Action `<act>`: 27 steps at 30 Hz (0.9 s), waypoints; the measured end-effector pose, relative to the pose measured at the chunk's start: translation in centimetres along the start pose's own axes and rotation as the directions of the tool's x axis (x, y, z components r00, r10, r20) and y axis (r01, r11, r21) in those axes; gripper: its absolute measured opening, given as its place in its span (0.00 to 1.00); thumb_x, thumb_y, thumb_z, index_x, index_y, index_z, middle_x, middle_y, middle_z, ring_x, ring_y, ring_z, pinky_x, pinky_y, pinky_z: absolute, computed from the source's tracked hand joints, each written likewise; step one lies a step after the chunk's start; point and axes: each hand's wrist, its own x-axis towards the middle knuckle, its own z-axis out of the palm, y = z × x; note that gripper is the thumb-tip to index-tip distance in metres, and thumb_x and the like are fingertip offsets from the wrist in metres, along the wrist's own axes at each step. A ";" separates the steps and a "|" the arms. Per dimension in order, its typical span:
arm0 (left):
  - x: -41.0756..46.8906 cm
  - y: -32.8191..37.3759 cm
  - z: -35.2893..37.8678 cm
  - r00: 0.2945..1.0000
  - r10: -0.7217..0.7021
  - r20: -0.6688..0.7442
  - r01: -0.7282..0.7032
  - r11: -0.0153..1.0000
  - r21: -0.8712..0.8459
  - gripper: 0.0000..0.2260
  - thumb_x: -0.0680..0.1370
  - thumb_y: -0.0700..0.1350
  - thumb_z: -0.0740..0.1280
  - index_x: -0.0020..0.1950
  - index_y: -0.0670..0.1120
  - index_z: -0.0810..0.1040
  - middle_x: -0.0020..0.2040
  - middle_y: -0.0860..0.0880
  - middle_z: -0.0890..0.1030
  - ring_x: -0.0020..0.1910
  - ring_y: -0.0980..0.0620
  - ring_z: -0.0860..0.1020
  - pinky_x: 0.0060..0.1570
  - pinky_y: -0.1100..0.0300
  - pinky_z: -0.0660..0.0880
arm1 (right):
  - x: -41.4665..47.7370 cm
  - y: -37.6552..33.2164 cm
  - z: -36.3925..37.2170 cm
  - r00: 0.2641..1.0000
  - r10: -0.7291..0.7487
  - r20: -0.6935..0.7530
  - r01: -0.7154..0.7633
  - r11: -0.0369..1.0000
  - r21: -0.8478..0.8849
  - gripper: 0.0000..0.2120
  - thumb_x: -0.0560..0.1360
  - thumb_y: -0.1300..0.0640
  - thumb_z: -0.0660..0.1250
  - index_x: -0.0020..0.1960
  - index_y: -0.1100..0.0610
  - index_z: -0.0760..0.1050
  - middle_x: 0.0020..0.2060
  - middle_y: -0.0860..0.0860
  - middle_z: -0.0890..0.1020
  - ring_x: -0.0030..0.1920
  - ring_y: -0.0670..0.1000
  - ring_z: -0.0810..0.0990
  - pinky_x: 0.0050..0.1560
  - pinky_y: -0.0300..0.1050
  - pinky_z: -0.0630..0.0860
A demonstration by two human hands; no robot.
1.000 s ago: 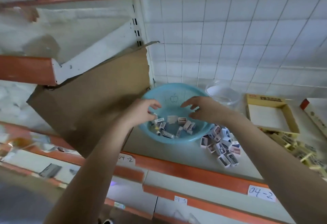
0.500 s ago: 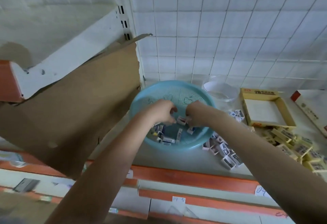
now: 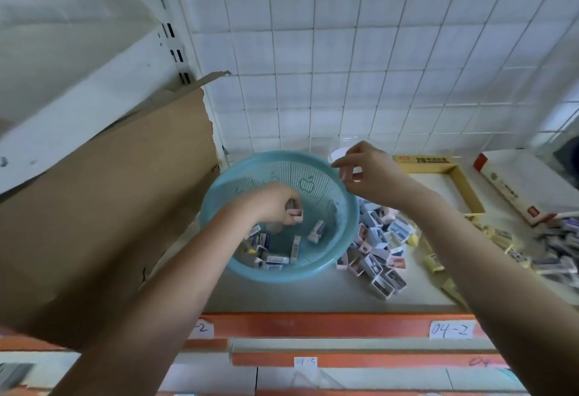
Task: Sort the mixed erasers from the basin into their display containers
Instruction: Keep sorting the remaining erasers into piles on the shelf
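Shelf point(image 3: 282, 298) with teal basin point(image 3: 347, 239), left hand point(image 3: 272, 204) pinching pink eraser point(image 3: 296, 215).

A grey shelf point(image 3: 313, 297) at mid-frame carries a blue basin point(image 3: 341, 248), loose erasers point(image 3: 376, 258), a yellow tray point(image 3: 466, 189) and cardboard point(image 3: 109, 214).

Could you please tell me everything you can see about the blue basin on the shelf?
The blue basin is a round, shallow bowl of light blue plastic with a smooth rim and a perforated mesh wall bearing moulded fruit outlines, an apple among them. It sits on the grey shelf, beside the cardboard sheet. A few loose erasers lie at its bottom. The left hand reaches inside, pinching a pink eraser.
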 end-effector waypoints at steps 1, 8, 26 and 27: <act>-0.2 0.2 -0.6 0.999 0.004 -0.048 -0.005 1.000 -0.013 0.14 0.74 0.46 0.71 0.59 0.49 0.77 0.55 0.50 0.80 0.49 0.52 0.76 0.49 0.58 0.74 | -0.3 0.4 -0.4 1.000 -0.002 -0.022 0.003 1.000 0.016 0.17 0.73 0.65 0.67 0.60 0.57 0.78 0.48 0.48 0.70 0.46 0.47 0.76 0.57 0.35 0.74; -0.4 6.9 -3.5 0.914 0.172 -0.368 -0.246 0.955 -0.166 0.09 0.74 0.47 0.71 0.54 0.51 0.79 0.46 0.56 0.77 0.47 0.54 0.76 0.48 0.60 0.72 | -3.1 3.5 -4.0 0.986 0.095 -0.134 -0.067 0.978 0.200 0.16 0.77 0.58 0.63 0.64 0.52 0.72 0.46 0.47 0.79 0.44 0.44 0.80 0.43 0.27 0.75; -1.5 7.5 -1.5 0.870 -0.034 -0.491 -0.067 0.980 -0.187 0.14 0.73 0.46 0.71 0.59 0.54 0.79 0.48 0.55 0.79 0.48 0.54 0.77 0.51 0.56 0.74 | -5.6 6.5 -5.4 0.998 0.054 0.041 -0.061 0.977 0.203 0.22 0.75 0.61 0.67 0.67 0.48 0.70 0.57 0.43 0.76 0.50 0.44 0.78 0.52 0.39 0.78; -1.8 6.7 -1.5 0.864 -0.052 -0.501 -0.056 0.979 -0.197 0.14 0.73 0.46 0.71 0.59 0.53 0.79 0.50 0.54 0.81 0.47 0.54 0.77 0.51 0.56 0.74 | -5.4 6.3 -5.2 0.998 0.043 0.040 -0.051 0.977 0.209 0.22 0.75 0.61 0.67 0.66 0.48 0.70 0.57 0.43 0.76 0.50 0.44 0.78 0.52 0.39 0.78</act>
